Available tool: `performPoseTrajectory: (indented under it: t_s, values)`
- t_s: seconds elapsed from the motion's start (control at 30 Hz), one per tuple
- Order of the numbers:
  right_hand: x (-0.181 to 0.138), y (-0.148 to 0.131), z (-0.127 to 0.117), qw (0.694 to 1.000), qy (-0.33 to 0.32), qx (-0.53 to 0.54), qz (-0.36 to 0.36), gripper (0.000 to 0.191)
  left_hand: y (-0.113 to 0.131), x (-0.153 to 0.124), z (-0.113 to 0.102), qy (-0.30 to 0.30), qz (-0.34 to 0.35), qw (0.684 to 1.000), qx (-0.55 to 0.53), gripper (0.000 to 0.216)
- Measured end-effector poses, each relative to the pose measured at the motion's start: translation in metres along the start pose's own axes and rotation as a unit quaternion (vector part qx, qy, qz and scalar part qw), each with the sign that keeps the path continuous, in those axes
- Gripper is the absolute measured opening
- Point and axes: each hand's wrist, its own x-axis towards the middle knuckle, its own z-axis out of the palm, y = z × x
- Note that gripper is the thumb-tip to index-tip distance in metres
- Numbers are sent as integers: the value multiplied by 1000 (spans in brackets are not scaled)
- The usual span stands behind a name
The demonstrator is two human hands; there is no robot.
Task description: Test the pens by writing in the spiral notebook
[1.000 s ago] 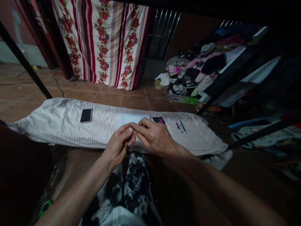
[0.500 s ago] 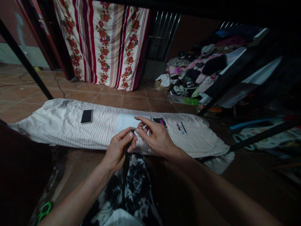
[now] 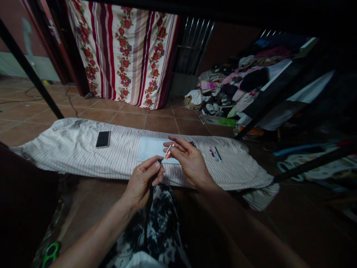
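My left hand (image 3: 143,180) is closed, thumb and fingers pinching a small black piece (image 3: 160,160) whose kind I cannot make out. Close beside it, my right hand (image 3: 192,162) holds a small orange item with a shiny pale strip (image 3: 168,152) between thumb and fingers. A narrow gap shows between the two held things. Beneath and behind the hands lies a white sheet of paper or notebook (image 3: 147,147), partly covered by my right hand. Several dark pens (image 3: 192,143) are mostly hidden behind the right fingers.
A striped cloth (image 3: 122,163) covers the low surface before me. On it lie a phone (image 3: 103,139) at left and several slim pens (image 3: 215,153) at right. Dark poles (image 3: 30,70) flank the surface. Green-handled scissors (image 3: 51,253) are at lower left; piled clothes (image 3: 223,85) lie beyond.
My right hand has drawn slightly away from the left, opening a gap between the black piece and the orange item. More of the orange item and paper shows; the pens are more hidden.
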Motion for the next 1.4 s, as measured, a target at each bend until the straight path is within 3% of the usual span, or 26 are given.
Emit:
performPoseTrajectory:
  t_s: [0.2,0.4,0.83,1.4]
  values:
    - [-5,1,2,996,-1,-47,-70,18,1,-1,4,-1,-1,1000,6,23]
    - [-10,3,0,987,-14,-109,-121,18,0,-1,4,-7,-1,1000,5,20]
    - [-8,4,0,983,-32,-102,-148,15,0,0,3,-18,2,1000,7,19]
    - [-6,-4,-4,959,-69,-184,-204,14,0,1,1,-23,3,1000,6,26]
